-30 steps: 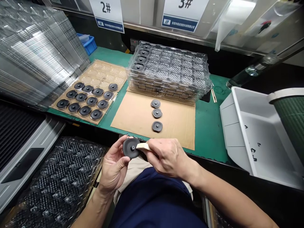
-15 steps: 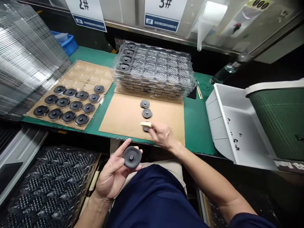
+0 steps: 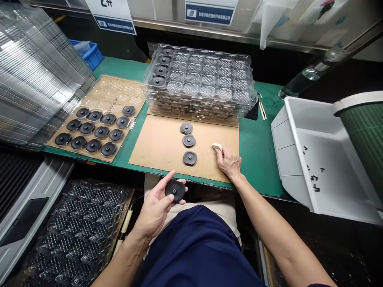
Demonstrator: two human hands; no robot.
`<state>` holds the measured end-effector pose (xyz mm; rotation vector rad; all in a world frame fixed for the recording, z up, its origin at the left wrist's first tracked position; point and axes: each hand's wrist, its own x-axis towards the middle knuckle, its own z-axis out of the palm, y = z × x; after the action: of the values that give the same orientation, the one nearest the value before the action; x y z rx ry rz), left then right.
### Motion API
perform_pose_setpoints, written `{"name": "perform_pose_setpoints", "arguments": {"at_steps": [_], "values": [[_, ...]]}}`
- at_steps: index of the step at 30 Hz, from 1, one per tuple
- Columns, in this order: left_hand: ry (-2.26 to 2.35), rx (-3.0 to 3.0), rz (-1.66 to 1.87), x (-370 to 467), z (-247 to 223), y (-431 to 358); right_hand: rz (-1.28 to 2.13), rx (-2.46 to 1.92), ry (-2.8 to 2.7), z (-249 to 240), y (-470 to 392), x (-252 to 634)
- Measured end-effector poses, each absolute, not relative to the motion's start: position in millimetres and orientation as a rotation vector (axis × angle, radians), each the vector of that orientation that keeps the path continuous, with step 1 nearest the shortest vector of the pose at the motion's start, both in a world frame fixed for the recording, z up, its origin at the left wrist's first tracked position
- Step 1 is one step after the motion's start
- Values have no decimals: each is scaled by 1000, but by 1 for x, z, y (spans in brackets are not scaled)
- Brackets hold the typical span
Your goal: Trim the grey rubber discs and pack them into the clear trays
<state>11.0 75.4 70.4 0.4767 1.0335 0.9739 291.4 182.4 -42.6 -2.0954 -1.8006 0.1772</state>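
Below the bench's front edge, my left hand [image 3: 157, 203] holds a round black disc [image 3: 178, 189] with a small raised hub, thumb on its face. My right hand [image 3: 230, 161] is closed around a small cream-coloured block [image 3: 217, 146] over the right part of the cardboard sheet [image 3: 152, 139]. Three dark discs lie in a column on the cardboard: a far one [image 3: 186, 128], a middle one [image 3: 189, 140] and a near one [image 3: 190, 158]. To the left, a clear tray [image 3: 104, 93] on cardboard carries several more discs in its front rows.
Stacked clear trays [image 3: 197, 85] stand behind the cardboard, discs in their left column. A grey bin [image 3: 281, 147] with small black pieces is at the right. More clear trays [image 3: 54, 79] lean at the left, near a blue basket [image 3: 92, 56]. Another tray stack [image 3: 80, 223] sits lower left.
My right hand has moved right with the cream block, away from the nearest disc on the cardboard, which now shows fully. My left hand still holds its disc, slightly farther right. The view has shifted.
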Motion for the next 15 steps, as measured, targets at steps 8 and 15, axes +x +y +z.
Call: {"name": "perform_pose_setpoints", "arguments": {"at_steps": [8,15], "values": [[1285,784,747,24,63,66,159,-2078,-1800,-49,185,296],[1139,612,962,35,59,73,142,-2058,-1785,-53,186,299]]}}
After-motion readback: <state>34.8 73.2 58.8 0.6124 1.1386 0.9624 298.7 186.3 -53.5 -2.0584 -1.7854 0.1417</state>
